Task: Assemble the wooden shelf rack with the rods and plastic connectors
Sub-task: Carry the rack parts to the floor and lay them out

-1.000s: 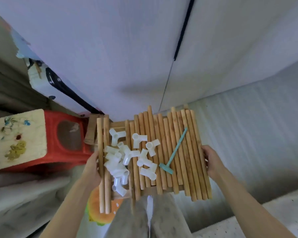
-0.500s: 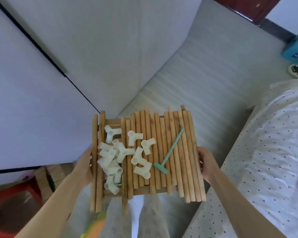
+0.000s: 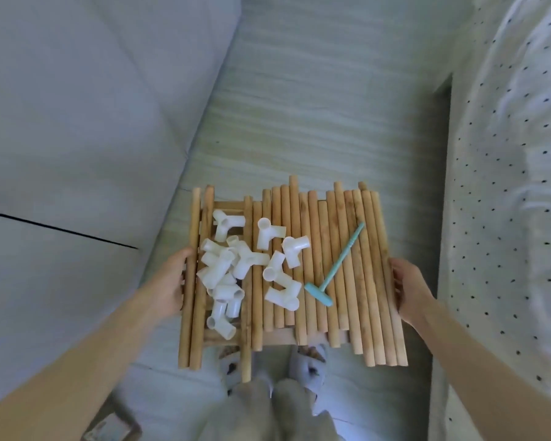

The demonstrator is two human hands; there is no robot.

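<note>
I carry a slatted wooden shelf panel (image 3: pixel 277 338) flat in front of me, above the floor. Several loose wooden rods (image 3: pixel 337 268) lie side by side across it. A heap of white plastic connectors (image 3: pixel 245 265) sits on its left half. A small teal plastic mallet (image 3: pixel 334 268) lies on the rods to the right. My left hand (image 3: pixel 171 281) grips the load's left edge, fingers curled round the outer rod. My right hand (image 3: pixel 409 289) grips the right edge the same way.
Pale wood-grain floor (image 3: pixel 315 106) stretches ahead. A white wall or cabinet face (image 3: pixel 77 122) runs along the left. A bed with dotted white bedding (image 3: pixel 506 218) fills the right side. My slippered feet (image 3: pixel 309 364) show below the load.
The view has swung to the right, from the white wall and red stool to the floor and bed. Both hands keep the same hold on the load, whose contents have barely shifted.
</note>
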